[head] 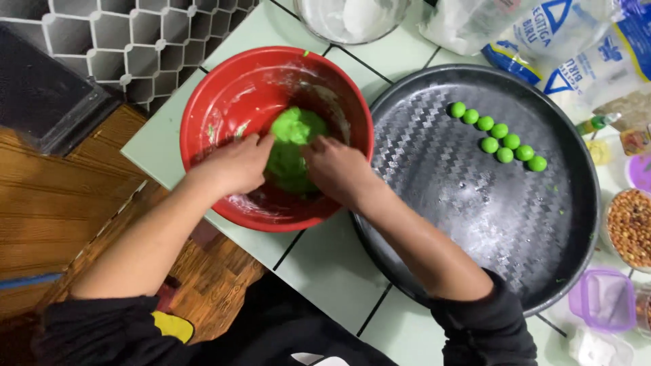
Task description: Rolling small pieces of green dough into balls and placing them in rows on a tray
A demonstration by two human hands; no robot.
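A lump of bright green dough lies inside a red bowl on a pale tiled counter. My left hand presses against the dough's left side, fingers curled onto it. From the right, my right hand grips the same lump. Both hands are inside the bowl. Beside the bowl sits a large round dark tray, with several small green dough balls lined up in two short rows near its far edge.
A glass bowl with white contents stands behind the red bowl. Flour bags lie at the back right. A bowl of nuts, a purple lidded container and small bottles crowd the right edge. Wooden floor lies left of the counter.
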